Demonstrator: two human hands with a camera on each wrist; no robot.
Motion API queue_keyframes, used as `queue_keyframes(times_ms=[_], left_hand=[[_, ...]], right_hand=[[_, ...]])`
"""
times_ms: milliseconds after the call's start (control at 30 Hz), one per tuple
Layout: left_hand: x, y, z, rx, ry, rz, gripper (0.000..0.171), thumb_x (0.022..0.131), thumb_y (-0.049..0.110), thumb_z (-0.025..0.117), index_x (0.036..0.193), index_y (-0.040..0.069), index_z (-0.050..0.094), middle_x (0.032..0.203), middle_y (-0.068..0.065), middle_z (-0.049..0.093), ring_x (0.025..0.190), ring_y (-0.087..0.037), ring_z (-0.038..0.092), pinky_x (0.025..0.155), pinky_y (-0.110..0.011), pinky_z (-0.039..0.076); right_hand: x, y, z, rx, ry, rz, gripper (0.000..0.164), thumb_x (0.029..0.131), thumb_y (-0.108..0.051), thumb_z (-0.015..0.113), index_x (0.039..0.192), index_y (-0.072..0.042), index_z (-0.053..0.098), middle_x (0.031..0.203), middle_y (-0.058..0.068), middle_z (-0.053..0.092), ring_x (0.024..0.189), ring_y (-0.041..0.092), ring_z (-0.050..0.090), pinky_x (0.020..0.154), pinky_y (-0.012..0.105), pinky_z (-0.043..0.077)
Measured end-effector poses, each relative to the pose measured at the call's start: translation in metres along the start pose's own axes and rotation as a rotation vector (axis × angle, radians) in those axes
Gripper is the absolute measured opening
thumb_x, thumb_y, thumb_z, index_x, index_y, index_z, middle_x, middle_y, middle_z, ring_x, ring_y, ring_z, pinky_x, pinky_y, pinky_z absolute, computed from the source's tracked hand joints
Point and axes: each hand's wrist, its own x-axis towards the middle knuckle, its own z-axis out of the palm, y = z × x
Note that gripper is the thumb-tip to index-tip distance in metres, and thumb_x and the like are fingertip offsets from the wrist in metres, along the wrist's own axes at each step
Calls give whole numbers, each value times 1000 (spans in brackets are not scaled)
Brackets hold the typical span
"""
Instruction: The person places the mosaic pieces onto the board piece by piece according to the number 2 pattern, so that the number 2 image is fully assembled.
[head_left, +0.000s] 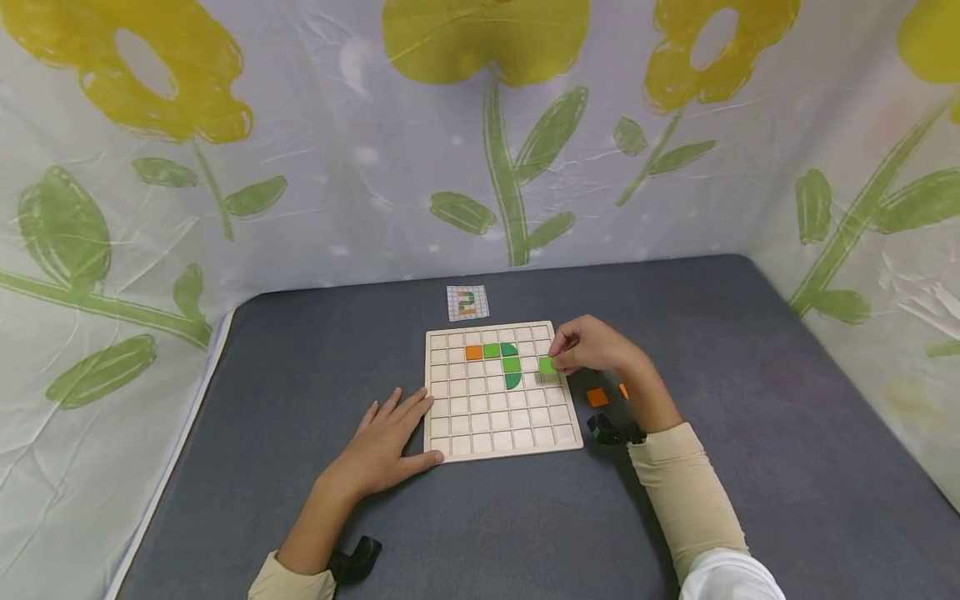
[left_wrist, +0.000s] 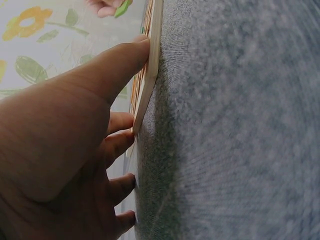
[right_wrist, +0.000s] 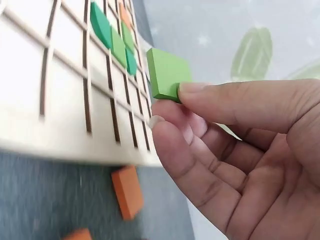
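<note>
My right hand [head_left: 588, 343] pinches a light green square tile [right_wrist: 167, 74] between thumb and fingers, over the right edge of the wooden grid board [head_left: 487, 425]. With fingers spread, my left hand [head_left: 382, 446] rests at the board's left side, its thumb [left_wrist: 132, 52] on the near-left corner. In the grid's upper part sit an orange square tile [head_left: 474, 352], a green square tile [head_left: 491, 351] and a dark green rounded tile [head_left: 508, 349] in a row. Below the rounded one are another green square [head_left: 512, 364] and a green quarter-round tile [head_left: 513, 381].
Beyond the board lies a small pattern card [head_left: 467, 302] with a coloured figure on a grid. Right of the board, an orange tile [head_left: 597, 397] lies on the dark table [head_left: 360, 350], and a second orange tile [head_left: 623, 391] is partly hidden by the right wrist.
</note>
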Motion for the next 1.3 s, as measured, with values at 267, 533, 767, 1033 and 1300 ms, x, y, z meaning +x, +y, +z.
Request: queue_keyframes(times_ms=[267, 533, 767, 1033, 1300], left_hand=[[2, 1, 2, -6, -17, -7, 84, 92, 56, 65, 156, 9, 37, 162, -9, 30, 148, -42, 19, 112, -69, 13], [1, 1, 3, -5, -9, -4, 84, 92, 56, 66, 156, 10, 37, 162, -9, 30, 148, -42, 19, 112, -69, 14], [1, 0, 5, 4, -5, -7, 85, 92, 58, 65, 156, 10, 37, 162, -8, 31, 148, -41, 20, 113, -68, 14], [2, 1, 4, 0, -5, -10, 85, 91, 57, 66, 157, 11, 37, 162, -8, 30, 148, -41, 20, 113, -67, 13], [0, 0, 1, -4, 2, -17, 85, 91, 57, 67, 156, 10, 37, 162, -8, 30, 149, -41, 19, 113, -67, 13]], right_hand=[[17, -8, 17, 1, -31, 16, 4, 89, 2, 71, 91, 4, 73, 82, 9, 70, 77, 36, 70, 68, 42, 57], [30, -15, 41, -40, -46, 9, 5, 89, 5, 69, 85, 2, 70, 78, 10, 71, 74, 36, 70, 67, 42, 58], [39, -24, 61, -191, -20, -23, 10, 86, 6, 68, 81, -2, 71, 73, 5, 68, 62, 25, 66, 61, 32, 54], [41, -32, 74, -370, 21, -78, 14, 83, 5, 67, 79, -7, 72, 76, 0, 65, 68, 16, 54, 64, 31, 47], [29, -33, 83, -492, 23, -187, 20, 83, 5, 70, 66, -4, 69, 63, -5, 48, 62, 9, 36, 59, 27, 33]])
